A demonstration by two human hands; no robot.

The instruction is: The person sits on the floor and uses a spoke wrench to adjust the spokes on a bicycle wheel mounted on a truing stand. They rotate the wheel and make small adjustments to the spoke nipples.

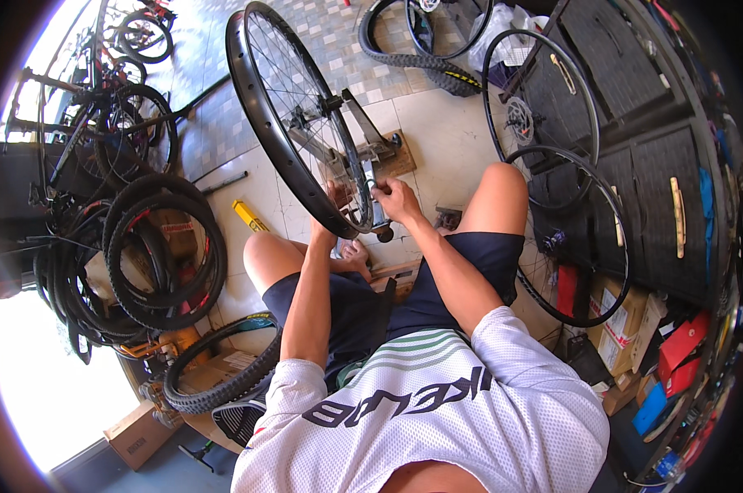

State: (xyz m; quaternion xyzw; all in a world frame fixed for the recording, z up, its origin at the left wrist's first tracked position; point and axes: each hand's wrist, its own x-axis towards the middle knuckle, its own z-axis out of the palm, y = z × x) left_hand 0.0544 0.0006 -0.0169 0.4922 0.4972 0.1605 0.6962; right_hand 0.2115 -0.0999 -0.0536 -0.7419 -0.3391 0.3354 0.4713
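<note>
A black bicycle wheel, with bare rim and spokes and no tire, stands upright in a metal truing stand in front of me. My left hand is at the rim's lower part, its fingers curled by the spokes and partly hidden behind the rim. From the right, my right hand pinches at the silver arm of the stand beside the rim. Its fingertips cover what exactly they grip. The stand's wooden base rests on the tiled floor between my knees and the far side.
Several loose tires hang at the left near parked bicycles. Another tire lies by my left hip. Two wheels lean on dark cabinets at the right. A yellow box lies near my left knee.
</note>
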